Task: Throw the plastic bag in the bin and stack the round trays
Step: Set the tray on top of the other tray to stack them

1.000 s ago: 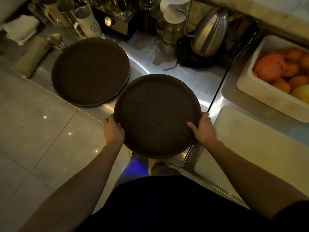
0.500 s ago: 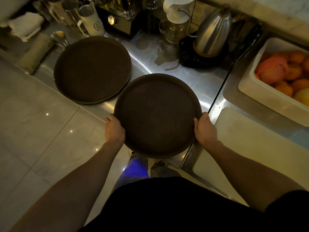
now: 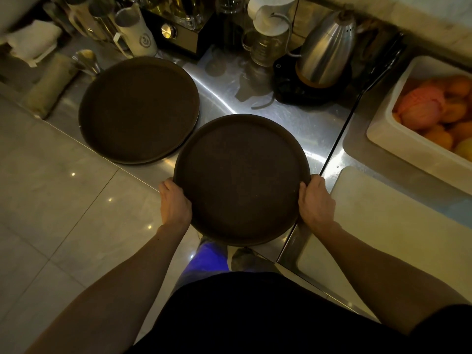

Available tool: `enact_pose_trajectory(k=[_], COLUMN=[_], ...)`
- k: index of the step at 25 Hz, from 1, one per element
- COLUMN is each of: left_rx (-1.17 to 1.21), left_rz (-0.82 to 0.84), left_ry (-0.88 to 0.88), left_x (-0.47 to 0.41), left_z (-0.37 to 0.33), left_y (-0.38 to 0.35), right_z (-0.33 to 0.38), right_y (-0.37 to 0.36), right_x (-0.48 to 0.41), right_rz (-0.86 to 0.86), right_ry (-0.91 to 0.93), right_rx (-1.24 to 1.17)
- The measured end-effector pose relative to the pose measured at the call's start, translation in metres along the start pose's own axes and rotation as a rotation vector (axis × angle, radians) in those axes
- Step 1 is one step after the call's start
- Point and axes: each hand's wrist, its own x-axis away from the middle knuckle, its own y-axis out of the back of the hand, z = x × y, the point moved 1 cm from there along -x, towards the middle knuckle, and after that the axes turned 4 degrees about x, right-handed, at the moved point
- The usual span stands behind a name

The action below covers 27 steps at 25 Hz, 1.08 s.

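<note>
Café or bar kitchen. Brushed stainless-steel surface (image 3: 301, 121) carries a steel gooseneck kettle (image 3: 327, 60), glass coffee server with white dripper (image 3: 268, 34), white milk pitcher (image 3: 138, 31), round brown serving tray (image 3: 139, 109), white tub of oranges (image 3: 398, 139).

Two round dark-brown trays with low raised rims, both face up. Near tray (image 3: 241, 178) held level at its left and right edges, overhanging the counter's front edge. Far tray (image 3: 139, 109) flat on the steel counter to the left, rims close, not stacked.
</note>
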Motion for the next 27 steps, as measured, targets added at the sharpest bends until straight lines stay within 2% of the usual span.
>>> enact_pose_trajectory(k=[12, 20, 27], left_rx=[-0.037, -0.114, -0.095], left_rz=[0.042, 0.016, -0.022], left_ry=[0.015, -0.155, -0.266], left_x=[-0.011, 0.005, 0.0], left_z=[0.0, 0.01, 0.029], left_y=[-0.001, 0.006, 0.038], right_z=[0.001, 0.021, 0.081], right_y=[-0.003, 0.005, 0.007], right_x=[-0.002, 0.004, 0.025], right_rz=[0.004, -0.143, -0.125], right_ry=[0.02, 0.124, 0.287], right_rx=[0.06, 0.124, 0.058])
